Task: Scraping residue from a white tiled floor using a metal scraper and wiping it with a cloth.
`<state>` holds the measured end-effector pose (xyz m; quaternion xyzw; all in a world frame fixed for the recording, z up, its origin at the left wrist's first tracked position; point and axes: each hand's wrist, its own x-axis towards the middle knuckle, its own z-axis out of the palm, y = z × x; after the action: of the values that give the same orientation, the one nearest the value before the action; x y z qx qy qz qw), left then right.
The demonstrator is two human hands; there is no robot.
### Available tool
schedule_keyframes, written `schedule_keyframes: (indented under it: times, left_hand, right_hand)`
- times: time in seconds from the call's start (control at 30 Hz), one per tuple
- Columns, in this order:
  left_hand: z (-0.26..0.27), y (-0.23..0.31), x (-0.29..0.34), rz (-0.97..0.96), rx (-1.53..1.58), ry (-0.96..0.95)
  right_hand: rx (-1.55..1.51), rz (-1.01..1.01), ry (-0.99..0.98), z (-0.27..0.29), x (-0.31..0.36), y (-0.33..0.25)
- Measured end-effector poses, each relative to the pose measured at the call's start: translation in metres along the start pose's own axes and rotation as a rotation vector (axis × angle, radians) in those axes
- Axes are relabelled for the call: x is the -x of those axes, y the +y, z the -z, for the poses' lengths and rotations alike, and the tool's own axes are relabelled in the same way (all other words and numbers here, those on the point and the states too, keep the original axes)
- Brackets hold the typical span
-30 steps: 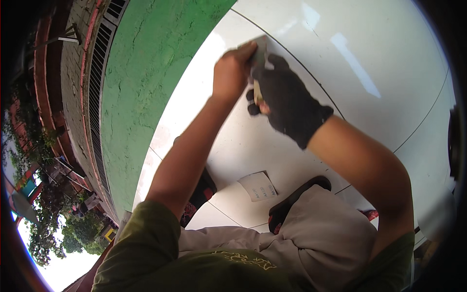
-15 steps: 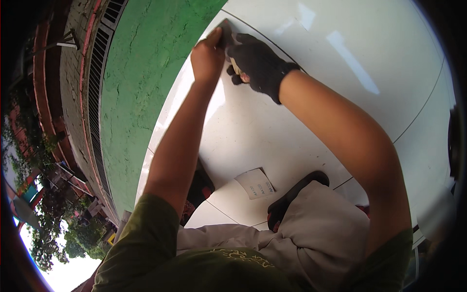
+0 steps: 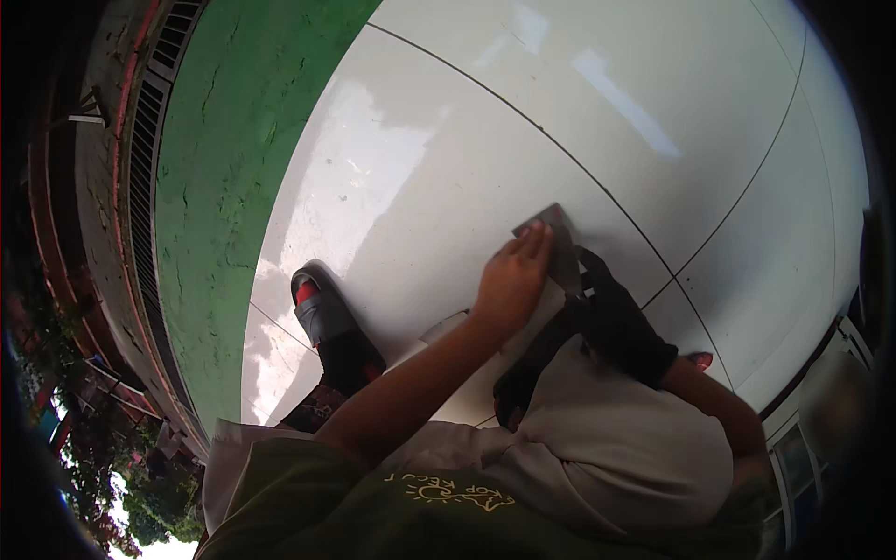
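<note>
Above the white tiled floor, a tool with a flat grey metal blade (image 3: 563,257) is held between my two hands, right of the middle. My right hand (image 3: 616,317), in a black glove, closes round its near end; the handle is hidden. My bare left hand (image 3: 518,275) presses its fingers together on the blade toward its far end. Whether anything lies between those fingers and the metal, I cannot tell. A pale sheet of paper (image 3: 441,329) rests on the floor, mostly covered by my left forearm.
My feet in dark sandals (image 3: 322,303) are on the glossy white tiles (image 3: 439,187). Left of the tiles runs a green painted strip (image 3: 233,121), bordered by a dark metal drain grating (image 3: 145,140). A white-framed object (image 3: 793,448) stands at the lower right.
Both hands have brought the bladed tool from the far edge of the tiles back toward my body and to the right. My left forearm now crosses over the paper sheet.
</note>
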<state>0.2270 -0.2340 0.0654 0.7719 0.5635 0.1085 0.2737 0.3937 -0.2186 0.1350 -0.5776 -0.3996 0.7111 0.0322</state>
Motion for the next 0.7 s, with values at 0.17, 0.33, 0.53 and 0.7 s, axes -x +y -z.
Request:
schedule_keyframes:
  times: [0.17,0.33,0.53,0.7]
  left_hand:
    - [-0.011,0.012,-0.001,-0.077,0.037,-0.035]
    - [-0.01,0.009,0.007,-0.155,-0.012,-0.087]
    - [-0.005,0.003,-0.024,-0.237,-0.022,-0.053]
    - [-0.01,0.008,-0.014,-0.25,-0.074,-0.065]
  right_hand:
    - [-0.043,0.017,0.185,0.008,-0.003,0.04]
    - [-0.108,-0.042,0.158,-0.003,0.0,0.042]
    - [-0.371,0.021,0.142,0.003,-0.017,0.037]
    - [-0.342,0.002,0.215,-0.009,-0.018,0.049]
